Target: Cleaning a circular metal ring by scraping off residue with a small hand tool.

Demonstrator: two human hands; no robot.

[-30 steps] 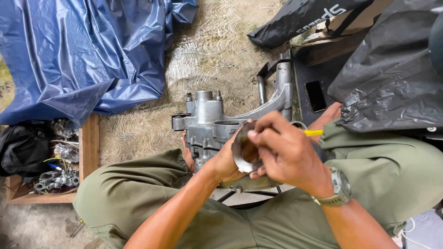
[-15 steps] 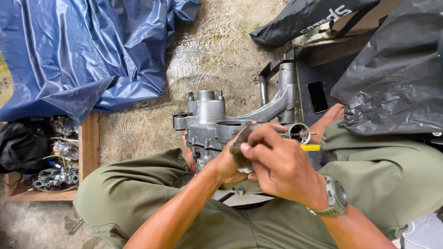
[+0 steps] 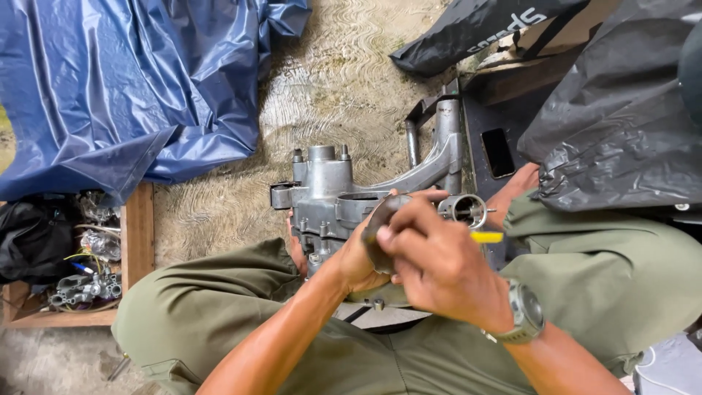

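While the person sits on the floor with knees apart, a grey metal engine casing rests between their legs near the frame's centre. Left hand cups a dark curved part against the casing, fingers curled around it. Right hand, at four o'clock from the casing, pinches a yellow-handled tool pointing toward three o'clock. A blue tarp lies at ten o'clock, a wooden tray of small parts at eight o'clock.

Grey metal engine casing on the lap, left hand and right hand gripping a dark curved part against it, blue tarp on the floor
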